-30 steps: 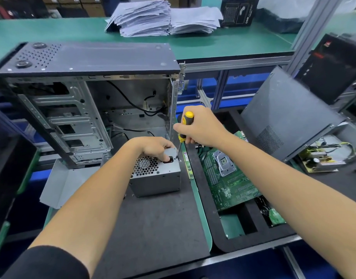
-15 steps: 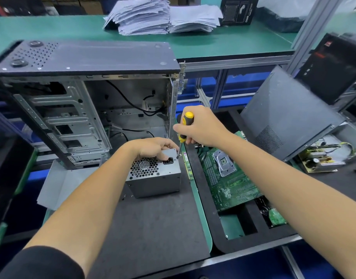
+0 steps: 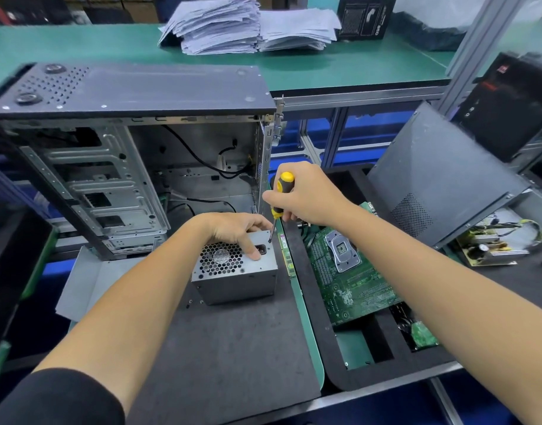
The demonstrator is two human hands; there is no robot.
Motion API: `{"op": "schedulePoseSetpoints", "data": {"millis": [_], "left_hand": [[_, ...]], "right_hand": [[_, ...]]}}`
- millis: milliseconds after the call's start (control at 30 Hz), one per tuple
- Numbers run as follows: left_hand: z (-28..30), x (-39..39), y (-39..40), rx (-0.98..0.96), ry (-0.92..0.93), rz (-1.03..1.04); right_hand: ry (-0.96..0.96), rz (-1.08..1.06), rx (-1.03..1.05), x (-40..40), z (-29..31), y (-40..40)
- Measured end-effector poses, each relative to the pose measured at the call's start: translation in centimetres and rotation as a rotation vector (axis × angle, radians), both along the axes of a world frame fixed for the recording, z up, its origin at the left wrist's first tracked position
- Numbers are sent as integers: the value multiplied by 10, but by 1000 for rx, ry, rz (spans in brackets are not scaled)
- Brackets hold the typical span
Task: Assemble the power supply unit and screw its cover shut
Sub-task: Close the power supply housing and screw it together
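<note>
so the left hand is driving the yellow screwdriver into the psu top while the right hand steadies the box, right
Not quite: the hands are swapped. In the head view the right hand grips the yellow screwdriver, its tip down at the top of the power supply unit, while the left hand rests on the box and steadies it.

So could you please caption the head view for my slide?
Right hand drives a yellow-handled screwdriver into the power supply unit, steadied by the left hand.

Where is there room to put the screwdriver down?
The dark mat is bare in front of the power supply, between the two forearms. Right of it is crowded: the motherboard fills the foam tray.
</note>
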State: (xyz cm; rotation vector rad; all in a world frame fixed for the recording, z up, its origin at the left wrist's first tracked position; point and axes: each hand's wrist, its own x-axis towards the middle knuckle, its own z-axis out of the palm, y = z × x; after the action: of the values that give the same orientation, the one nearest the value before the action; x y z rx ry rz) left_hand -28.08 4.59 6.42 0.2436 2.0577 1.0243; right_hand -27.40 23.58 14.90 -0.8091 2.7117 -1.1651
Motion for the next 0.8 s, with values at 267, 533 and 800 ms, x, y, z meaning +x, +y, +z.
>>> {"op": "schedulePoseSetpoints", "data": {"millis": [267, 533, 800], "left_hand": [[5, 2, 3, 45, -48, -26], [3, 2, 3, 43, -56, 6], [1, 4, 4, 13, 30, 20]], "right_hand": [[-23, -1, 8, 0, -2, 1], [-27, 4, 13, 3, 1, 2], [-26, -3, 11, 5, 1, 2]]}}
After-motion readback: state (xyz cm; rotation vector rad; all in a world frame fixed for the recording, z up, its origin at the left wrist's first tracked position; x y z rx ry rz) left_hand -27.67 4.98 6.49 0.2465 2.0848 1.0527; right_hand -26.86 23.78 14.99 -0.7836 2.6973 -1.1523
